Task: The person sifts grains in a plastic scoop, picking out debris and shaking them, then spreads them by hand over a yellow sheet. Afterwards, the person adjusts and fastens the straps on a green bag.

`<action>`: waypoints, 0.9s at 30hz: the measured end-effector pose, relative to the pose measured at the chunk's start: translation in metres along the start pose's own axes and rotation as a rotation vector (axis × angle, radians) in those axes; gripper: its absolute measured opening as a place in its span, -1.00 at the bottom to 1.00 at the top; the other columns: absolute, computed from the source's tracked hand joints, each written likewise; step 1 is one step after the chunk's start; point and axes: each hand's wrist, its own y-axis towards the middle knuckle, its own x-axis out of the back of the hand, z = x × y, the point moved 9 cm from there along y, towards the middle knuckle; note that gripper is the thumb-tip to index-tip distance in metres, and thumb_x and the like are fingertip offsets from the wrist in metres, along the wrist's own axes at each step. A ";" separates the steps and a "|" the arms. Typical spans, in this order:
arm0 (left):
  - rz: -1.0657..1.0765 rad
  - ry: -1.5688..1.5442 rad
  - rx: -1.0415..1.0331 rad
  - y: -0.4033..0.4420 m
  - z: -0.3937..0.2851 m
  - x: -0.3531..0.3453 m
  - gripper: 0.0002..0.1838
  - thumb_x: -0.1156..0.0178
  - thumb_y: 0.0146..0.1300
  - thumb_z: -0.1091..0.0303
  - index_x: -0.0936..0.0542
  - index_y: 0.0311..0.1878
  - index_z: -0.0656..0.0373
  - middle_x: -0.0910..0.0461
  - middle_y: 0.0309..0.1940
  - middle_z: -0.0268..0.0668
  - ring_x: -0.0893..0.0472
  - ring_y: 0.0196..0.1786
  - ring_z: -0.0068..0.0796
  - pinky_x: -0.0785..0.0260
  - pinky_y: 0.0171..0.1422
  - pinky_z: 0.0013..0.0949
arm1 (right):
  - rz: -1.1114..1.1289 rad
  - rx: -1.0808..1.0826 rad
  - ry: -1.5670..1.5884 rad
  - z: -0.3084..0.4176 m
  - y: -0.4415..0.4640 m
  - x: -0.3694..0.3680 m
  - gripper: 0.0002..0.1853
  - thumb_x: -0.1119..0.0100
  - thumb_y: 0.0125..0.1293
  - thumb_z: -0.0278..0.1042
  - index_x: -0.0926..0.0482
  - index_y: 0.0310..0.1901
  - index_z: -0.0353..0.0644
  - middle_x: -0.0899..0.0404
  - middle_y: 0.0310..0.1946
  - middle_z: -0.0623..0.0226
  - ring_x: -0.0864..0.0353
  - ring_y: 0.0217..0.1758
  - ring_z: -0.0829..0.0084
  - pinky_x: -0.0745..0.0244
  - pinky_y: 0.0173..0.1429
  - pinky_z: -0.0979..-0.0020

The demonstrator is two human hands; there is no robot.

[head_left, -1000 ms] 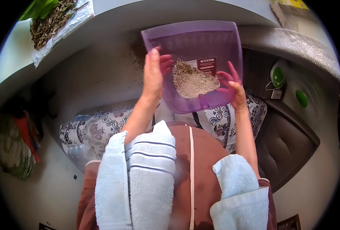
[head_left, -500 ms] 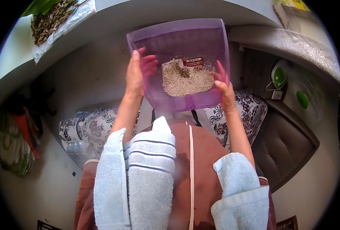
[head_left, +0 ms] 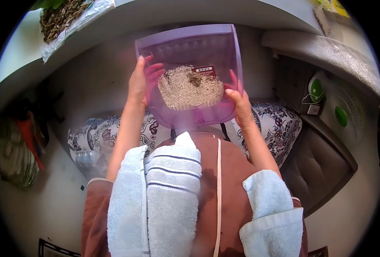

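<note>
A see-through purple plastic bin (head_left: 217, 36) is held up in front of my body, its open side facing me. Inside lies a heap of pale beige grains (head_left: 183, 96), too fine to name for certain. A small dark brown clump (head_left: 195, 79) sits on the heap, and a dark red card-like piece (head_left: 205, 70) with a pale printed strip is behind it. My left hand (head_left: 137, 83) grips the bin's left wall, its fingers showing through the plastic. My right hand (head_left: 240, 105) holds the right side lower down, thumb toward the front.
A pale counter (head_left: 23, 55) curves along the far side, bearing dried brown leaf-like bits (head_left: 59, 21) on a white sheet. To the right are a green-and-white fan (head_left: 342, 115) and a brown padded seat (head_left: 322, 167). Patterned fabric (head_left: 100, 132) lies beyond my lap; a striped towel (head_left: 172, 197) drapes over me.
Both hands have shifted the bin a little to the left. The grains inside have moved, and their heap now looks more uneven. The view has turned slightly.
</note>
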 end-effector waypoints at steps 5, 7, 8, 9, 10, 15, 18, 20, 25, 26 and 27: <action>0.127 -0.055 -0.161 -0.009 0.024 -0.063 -0.36 0.09 0.38 -0.17 -0.29 0.25 0.21 -0.54 -0.11 -0.10 -0.52 -0.04 -0.36 -0.36 0.09 -0.30 | 0.024 -0.068 0.093 0.016 -0.004 0.058 -0.15 -0.12 0.06 -0.14 -0.07 0.44 -0.01 -0.38 0.12 0.12 -0.50 0.08 0.30 -0.54 0.01 0.31; 0.112 -0.029 -0.187 -0.016 0.014 -0.056 -0.36 0.11 0.38 -0.19 -0.29 0.25 0.17 -0.55 -0.11 -0.15 -0.54 -0.06 -0.40 -0.37 0.06 -0.33 | 0.048 0.016 0.051 0.022 -0.004 0.046 -0.13 -0.14 0.04 -0.13 -0.09 0.44 -0.06 -0.36 0.17 0.13 -0.41 0.18 0.33 -0.38 0.20 0.32; 0.106 -0.027 -0.208 -0.014 0.004 -0.038 -0.37 0.12 0.38 -0.20 -0.29 0.26 0.14 -0.55 -0.11 -0.17 -0.55 -0.07 -0.42 -0.37 0.04 -0.34 | 0.057 0.079 0.016 0.015 0.001 0.033 -0.12 -0.15 0.03 -0.12 -0.10 0.44 -0.06 -0.34 0.19 0.13 -0.35 0.23 0.34 -0.28 0.29 0.34; 0.090 -0.046 -0.217 -0.010 -0.003 -0.021 -0.43 0.17 0.41 -0.16 -0.32 0.23 0.09 -0.55 -0.07 -0.13 -0.56 -0.04 -0.33 -0.39 0.09 -0.27 | 0.074 0.160 -0.004 0.008 0.008 0.021 -0.14 -0.16 0.03 -0.12 -0.14 0.43 -0.08 -0.35 0.20 0.17 -0.30 0.26 0.37 -0.12 0.37 0.38; 0.071 -0.057 -0.189 -0.006 -0.009 -0.008 -0.43 0.19 0.40 -0.18 -0.31 0.23 0.07 -0.55 -0.07 -0.14 -0.55 -0.03 -0.33 -0.39 0.09 -0.26 | 0.100 0.178 -0.070 0.008 0.013 0.009 -0.14 -0.18 0.04 -0.09 -0.15 0.42 -0.10 -0.38 0.18 0.21 -0.34 0.22 0.36 -0.18 0.33 0.37; 0.074 -0.092 -0.177 -0.007 0.023 -0.054 -0.39 0.09 0.38 -0.17 -0.29 0.22 0.18 -0.54 -0.13 -0.11 -0.55 -0.10 -0.35 -0.39 0.01 -0.35 | 0.042 -0.065 0.001 0.027 0.015 0.058 -0.17 -0.15 0.08 -0.05 -0.13 0.42 -0.02 -0.41 0.10 0.16 -0.46 0.11 0.34 -0.58 -0.13 0.38; 0.075 -0.040 -0.204 -0.020 0.021 -0.061 -0.38 0.12 0.39 -0.17 -0.29 0.22 0.18 -0.54 -0.12 -0.10 -0.55 -0.08 -0.34 -0.39 0.03 -0.33 | 0.061 0.004 -0.033 0.030 0.009 0.068 -0.12 -0.16 0.05 -0.07 -0.09 0.44 -0.05 -0.28 0.26 0.12 -0.32 0.28 0.26 -0.37 0.22 0.29; 0.044 -0.047 -0.226 -0.012 0.005 -0.024 -0.44 0.19 0.41 -0.15 -0.32 0.21 0.12 -0.54 -0.07 -0.12 -0.56 -0.04 -0.29 -0.40 0.08 -0.24 | 0.067 0.171 -0.094 0.029 0.011 0.028 -0.16 -0.16 0.08 -0.13 -0.12 0.43 -0.12 -0.24 0.31 0.17 -0.21 0.37 0.28 -0.14 0.39 0.33; 0.033 -0.050 -0.187 0.003 -0.010 -0.003 -0.43 0.13 0.40 -0.15 -0.33 0.20 0.15 -0.54 -0.10 -0.14 -0.57 -0.08 -0.33 -0.41 0.03 -0.27 | 0.077 0.035 -0.041 0.019 0.021 0.001 -0.20 -0.18 0.09 -0.22 -0.16 0.41 -0.07 -0.41 0.11 0.23 -0.45 0.08 0.40 -0.38 0.16 0.42; 0.038 -0.055 -0.177 0.003 -0.005 -0.019 -0.41 0.11 0.39 -0.15 -0.33 0.21 0.17 -0.55 -0.12 -0.15 -0.57 -0.10 -0.36 -0.42 0.00 -0.29 | 0.067 0.001 0.041 0.021 0.024 0.018 -0.21 -0.17 0.09 -0.21 -0.16 0.41 -0.05 -0.44 0.05 0.23 -0.50 -0.01 0.43 -0.48 0.04 0.41; 0.034 -0.044 -0.171 0.000 0.002 -0.034 -0.40 0.10 0.39 -0.15 -0.32 0.21 0.19 -0.55 -0.13 -0.13 -0.58 -0.12 -0.35 -0.42 -0.02 -0.30 | 0.039 -0.031 0.037 0.032 0.019 0.031 -0.21 -0.14 0.09 -0.20 -0.15 0.42 -0.03 -0.43 0.05 0.19 -0.52 -0.05 0.42 -0.56 -0.08 0.39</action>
